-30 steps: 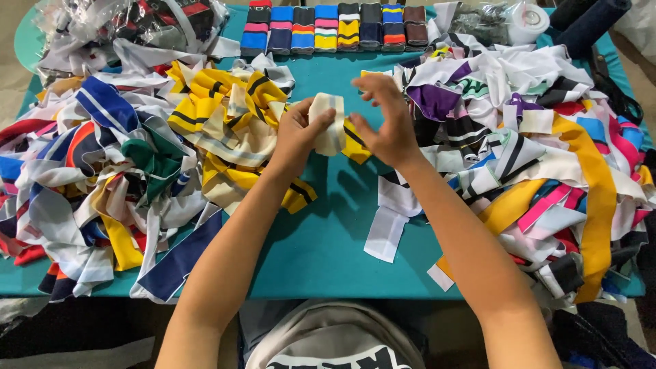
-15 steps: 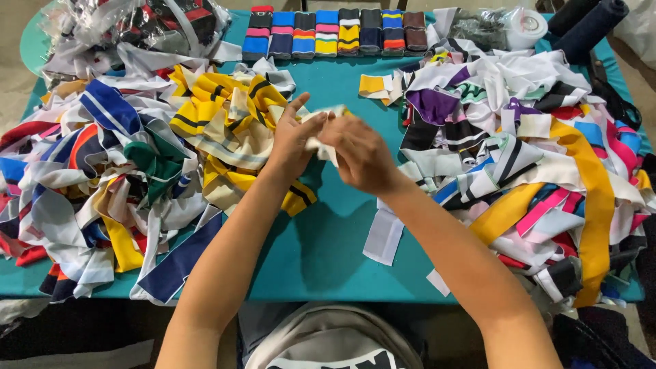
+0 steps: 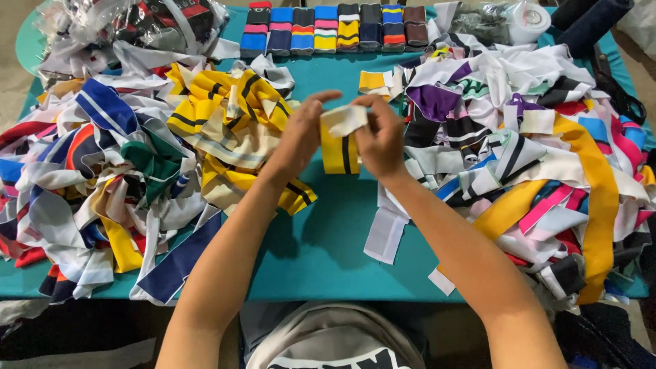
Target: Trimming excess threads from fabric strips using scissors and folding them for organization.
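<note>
The left hand (image 3: 301,140) and the right hand (image 3: 379,140) are meeting above the middle of the teal table (image 3: 328,239), and both are pinching the same yellow fabric strip (image 3: 339,143). The strip is hanging between them: its top end, folded over so the white backing shows, is sitting at about 12 o'clock from the gap between the hands, while the yellow length with one black stripe is dropping toward 6 o'clock. Its long axis is running nearly vertical in the view, away from the person at the top and toward them at the bottom. The right hand's fingers are closing on the folded white end from the 3 o'clock side; the left hand's thumb and fingertips are touching it from 9 o'clock, the other fingers spreading loosely upward.

The strip is looking like thin, smooth woven or knit cloth, flat and rectangular, limp at the fold.

At 9 o'clock from the hands a heap of yellow-and-black strips (image 3: 232,130) is lying, and farther out a mixed pile of blue, white and red strips (image 3: 89,184). At 3 o'clock another mixed pile (image 3: 533,150) is spreading. At 12 o'clock a row of folded striped bundles (image 3: 335,29) is lining the table's far edge. A grey-white strip (image 3: 386,236) is lying flat at 5 o'clock.
</note>
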